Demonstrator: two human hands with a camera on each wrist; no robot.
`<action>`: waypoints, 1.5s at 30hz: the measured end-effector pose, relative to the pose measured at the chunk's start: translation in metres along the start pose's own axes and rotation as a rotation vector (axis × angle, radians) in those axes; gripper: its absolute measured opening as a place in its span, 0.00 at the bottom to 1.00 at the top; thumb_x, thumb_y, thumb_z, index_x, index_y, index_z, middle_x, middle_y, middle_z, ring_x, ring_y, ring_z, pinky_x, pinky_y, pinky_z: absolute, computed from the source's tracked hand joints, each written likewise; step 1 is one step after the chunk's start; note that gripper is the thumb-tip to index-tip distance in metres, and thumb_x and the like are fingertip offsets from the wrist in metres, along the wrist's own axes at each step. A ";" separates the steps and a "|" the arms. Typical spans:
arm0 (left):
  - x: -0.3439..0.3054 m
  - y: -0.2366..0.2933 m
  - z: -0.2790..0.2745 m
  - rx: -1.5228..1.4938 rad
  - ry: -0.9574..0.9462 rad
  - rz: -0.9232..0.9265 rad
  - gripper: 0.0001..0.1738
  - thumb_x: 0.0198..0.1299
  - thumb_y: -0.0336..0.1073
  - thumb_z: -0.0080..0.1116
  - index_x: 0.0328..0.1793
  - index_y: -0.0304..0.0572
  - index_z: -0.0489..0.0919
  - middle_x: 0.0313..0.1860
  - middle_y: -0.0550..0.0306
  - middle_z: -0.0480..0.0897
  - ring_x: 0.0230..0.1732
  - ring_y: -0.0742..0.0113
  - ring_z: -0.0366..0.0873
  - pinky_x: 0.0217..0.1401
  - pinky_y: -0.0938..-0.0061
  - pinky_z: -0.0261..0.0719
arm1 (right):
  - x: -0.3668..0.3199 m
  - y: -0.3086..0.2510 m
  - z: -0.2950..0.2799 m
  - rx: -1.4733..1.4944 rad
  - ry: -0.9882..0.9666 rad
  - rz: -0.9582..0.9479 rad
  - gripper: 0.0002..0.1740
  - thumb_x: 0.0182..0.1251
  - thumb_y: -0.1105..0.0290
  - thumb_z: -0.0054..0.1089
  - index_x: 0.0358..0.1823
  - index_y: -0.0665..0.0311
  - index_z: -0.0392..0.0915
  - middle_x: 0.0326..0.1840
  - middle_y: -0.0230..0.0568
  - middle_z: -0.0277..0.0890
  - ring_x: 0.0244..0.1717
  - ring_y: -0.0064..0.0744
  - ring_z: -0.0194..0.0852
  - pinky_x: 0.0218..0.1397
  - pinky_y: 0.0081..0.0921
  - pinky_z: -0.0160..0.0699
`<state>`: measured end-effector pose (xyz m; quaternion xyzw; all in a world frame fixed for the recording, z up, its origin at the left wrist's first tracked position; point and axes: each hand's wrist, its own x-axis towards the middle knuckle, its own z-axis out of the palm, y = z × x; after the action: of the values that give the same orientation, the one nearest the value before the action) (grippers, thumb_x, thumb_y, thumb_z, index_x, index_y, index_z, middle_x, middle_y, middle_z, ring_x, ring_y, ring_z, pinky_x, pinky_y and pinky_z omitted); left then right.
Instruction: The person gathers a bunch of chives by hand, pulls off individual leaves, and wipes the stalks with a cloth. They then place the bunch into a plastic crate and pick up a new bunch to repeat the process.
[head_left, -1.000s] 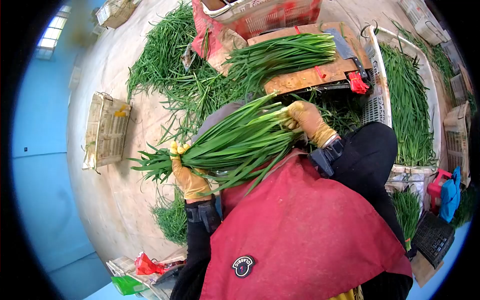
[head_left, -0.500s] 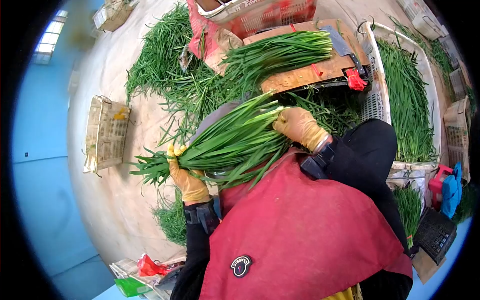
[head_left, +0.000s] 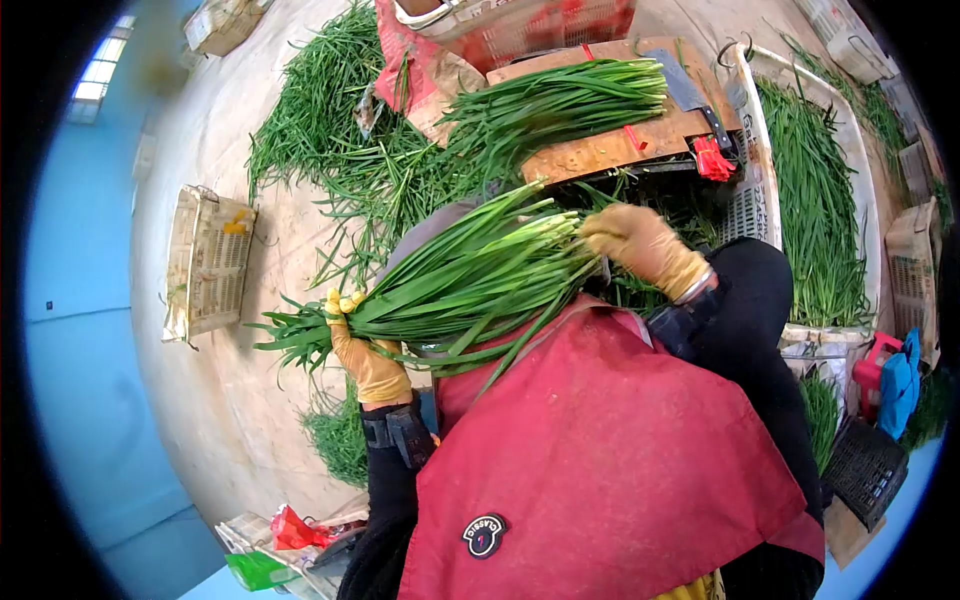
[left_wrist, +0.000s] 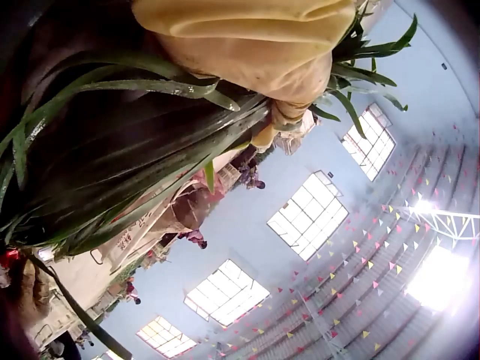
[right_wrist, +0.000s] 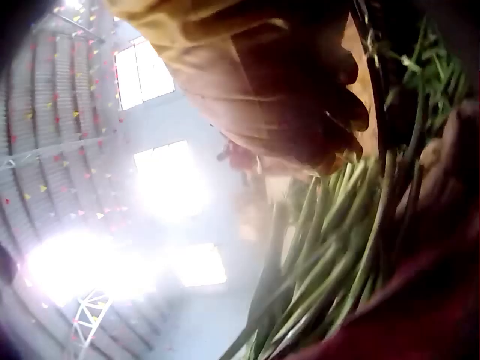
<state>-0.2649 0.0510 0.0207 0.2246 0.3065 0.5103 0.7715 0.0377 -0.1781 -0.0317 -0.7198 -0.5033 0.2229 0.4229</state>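
Note:
A loose bundle of long green stalks (head_left: 470, 290) lies across the person's lap, pale ends to the right. The gloved left hand (head_left: 368, 362) grips its leafy end, thumb and fingers round the leaves; the left wrist view shows this glove (left_wrist: 255, 52) against dark leaves (left_wrist: 150, 150). At the pale ends is the gloved right hand (head_left: 648, 248), fingers bent. In the right wrist view that hand's (right_wrist: 277, 97) fingertips meet the stem ends (right_wrist: 330, 240); whether they pinch any is hidden. Another bundle (head_left: 570, 100) lies on a wooden board (head_left: 570, 158) beside a cleaver (head_left: 680, 82).
Red ties (head_left: 712, 160) hang at the board's near right corner. Loose greens (head_left: 330, 120) are heaped on the floor at upper left. A white crate (head_left: 868, 215) of stalks stands right, an upright crate (head_left: 210, 262) left, and a red-stained crate (head_left: 540, 38) behind the board.
The right hand has moved right from over the pale ends to their outer tips, uncovering them. My left hand keeps its grip and has shifted slightly left with the leafy end.

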 end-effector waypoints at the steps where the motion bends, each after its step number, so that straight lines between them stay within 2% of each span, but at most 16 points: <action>1: 0.000 0.000 0.000 0.014 -0.015 0.001 0.08 0.67 0.42 0.57 0.46 0.48 0.79 0.32 0.68 0.79 0.37 0.71 0.76 0.49 0.67 0.80 | 0.003 -0.017 0.006 0.095 -0.085 0.010 0.13 0.61 0.63 0.59 0.43 0.61 0.82 0.41 0.46 0.81 0.47 0.47 0.79 0.52 0.34 0.77; 3: 0.000 0.001 -0.002 0.040 -0.044 0.009 0.10 0.67 0.42 0.58 0.48 0.48 0.79 0.33 0.68 0.79 0.39 0.71 0.77 0.49 0.67 0.80 | 0.007 -0.029 0.019 -0.127 -0.089 -0.142 0.12 0.64 0.68 0.59 0.46 0.65 0.81 0.42 0.45 0.81 0.46 0.43 0.79 0.53 0.32 0.77; 6: 0.002 0.004 -0.005 0.069 -0.003 0.005 0.09 0.67 0.42 0.58 0.46 0.48 0.79 0.32 0.68 0.79 0.38 0.71 0.77 0.49 0.67 0.80 | 0.006 -0.023 0.025 -0.144 -0.091 -0.165 0.12 0.63 0.69 0.57 0.46 0.65 0.81 0.42 0.46 0.81 0.46 0.43 0.79 0.52 0.31 0.77; 9: 0.003 0.005 -0.007 0.011 -0.059 -0.018 0.09 0.67 0.42 0.57 0.47 0.48 0.79 0.32 0.69 0.78 0.38 0.70 0.77 0.50 0.66 0.80 | 0.006 -0.022 0.016 0.057 -0.280 0.177 0.12 0.62 0.69 0.57 0.46 0.64 0.81 0.42 0.46 0.82 0.45 0.42 0.80 0.50 0.30 0.77; 10: 0.003 0.004 -0.003 0.005 -0.046 -0.022 0.08 0.67 0.42 0.58 0.44 0.49 0.78 0.32 0.68 0.78 0.37 0.71 0.76 0.49 0.67 0.80 | 0.006 -0.022 0.017 0.140 -0.233 0.185 0.13 0.61 0.64 0.55 0.42 0.61 0.82 0.39 0.46 0.82 0.44 0.48 0.80 0.49 0.35 0.78; 12: -0.001 0.003 0.006 -0.007 -0.015 -0.029 0.08 0.66 0.42 0.58 0.38 0.50 0.77 0.31 0.67 0.77 0.33 0.73 0.75 0.47 0.69 0.80 | 0.005 -0.025 0.013 0.075 -0.276 0.205 0.14 0.61 0.64 0.56 0.44 0.61 0.82 0.39 0.47 0.82 0.44 0.49 0.80 0.50 0.35 0.78; 16: -0.004 0.001 0.011 0.022 0.014 0.019 0.07 0.66 0.42 0.58 0.43 0.49 0.79 0.32 0.69 0.77 0.35 0.73 0.74 0.46 0.68 0.79 | 0.004 -0.033 0.012 0.082 -0.331 0.238 0.17 0.59 0.62 0.58 0.47 0.61 0.82 0.42 0.48 0.82 0.47 0.49 0.79 0.52 0.35 0.77; 20: 0.000 0.002 0.001 0.016 -0.015 0.015 0.10 0.67 0.42 0.58 0.49 0.50 0.80 0.33 0.69 0.77 0.36 0.74 0.73 0.46 0.68 0.79 | 0.002 -0.027 0.017 -0.076 -0.326 -0.017 0.20 0.56 0.59 0.61 0.48 0.61 0.82 0.45 0.48 0.80 0.51 0.49 0.77 0.54 0.37 0.76; 23: -0.001 0.002 0.002 0.033 0.001 0.019 0.09 0.67 0.42 0.58 0.48 0.50 0.79 0.33 0.69 0.76 0.34 0.74 0.73 0.46 0.69 0.79 | 0.004 -0.031 0.015 -0.032 -0.344 0.091 0.19 0.57 0.59 0.61 0.48 0.59 0.82 0.45 0.49 0.80 0.49 0.50 0.77 0.53 0.37 0.76; 29: 0.000 0.002 0.003 0.037 0.013 0.004 0.08 0.67 0.43 0.58 0.47 0.52 0.79 0.32 0.69 0.76 0.33 0.75 0.73 0.45 0.69 0.79 | -0.003 -0.019 0.028 0.043 -0.148 0.025 0.15 0.63 0.61 0.58 0.47 0.60 0.81 0.44 0.50 0.79 0.46 0.51 0.77 0.50 0.38 0.76; 32: 0.001 0.001 0.002 0.050 0.013 0.011 0.08 0.67 0.43 0.58 0.46 0.52 0.79 0.32 0.69 0.76 0.33 0.75 0.73 0.44 0.70 0.79 | -0.005 -0.015 0.037 0.159 0.032 0.005 0.15 0.65 0.62 0.57 0.46 0.63 0.81 0.42 0.51 0.79 0.45 0.51 0.77 0.49 0.37 0.76; 35: 0.002 0.001 0.002 0.053 0.014 0.012 0.08 0.67 0.43 0.58 0.46 0.51 0.79 0.32 0.69 0.76 0.33 0.75 0.73 0.44 0.70 0.79 | -0.009 -0.002 0.050 0.614 0.148 0.223 0.15 0.65 0.62 0.57 0.45 0.66 0.80 0.39 0.52 0.79 0.43 0.52 0.77 0.48 0.37 0.76; 38: 0.005 0.001 -0.003 0.050 0.014 0.010 0.08 0.67 0.42 0.58 0.47 0.51 0.79 0.33 0.69 0.77 0.33 0.75 0.74 0.45 0.69 0.80 | -0.012 0.038 0.041 0.168 0.238 0.389 0.08 0.65 0.70 0.60 0.43 0.64 0.81 0.36 0.40 0.81 0.37 0.37 0.80 0.42 0.29 0.78; 41: 0.002 0.001 -0.002 0.062 0.006 0.024 0.09 0.67 0.42 0.57 0.48 0.50 0.79 0.34 0.69 0.78 0.35 0.74 0.75 0.48 0.67 0.81 | -0.017 0.037 0.012 -0.451 0.074 0.467 0.12 0.61 0.68 0.62 0.44 0.65 0.81 0.35 0.44 0.82 0.40 0.44 0.81 0.44 0.35 0.78; 42: 0.002 -0.001 0.000 0.065 0.001 0.030 0.10 0.67 0.42 0.57 0.49 0.49 0.79 0.35 0.68 0.78 0.35 0.74 0.76 0.49 0.66 0.81 | -0.016 0.033 0.002 -0.436 0.020 0.562 0.16 0.58 0.66 0.63 0.46 0.65 0.81 0.38 0.47 0.82 0.45 0.49 0.80 0.49 0.39 0.77; 45: 0.006 -0.001 -0.006 0.068 0.023 0.024 0.10 0.68 0.42 0.56 0.50 0.48 0.79 0.35 0.68 0.79 0.37 0.72 0.77 0.52 0.63 0.82 | -0.022 0.024 0.004 -0.270 0.272 0.377 0.16 0.62 0.62 0.57 0.45 0.64 0.81 0.38 0.52 0.80 0.48 0.53 0.78 0.52 0.42 0.76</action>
<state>-0.2669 0.0561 0.0147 0.2483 0.3298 0.5115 0.7536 0.0393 -0.1999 -0.0560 -0.8740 -0.3241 0.1300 0.3379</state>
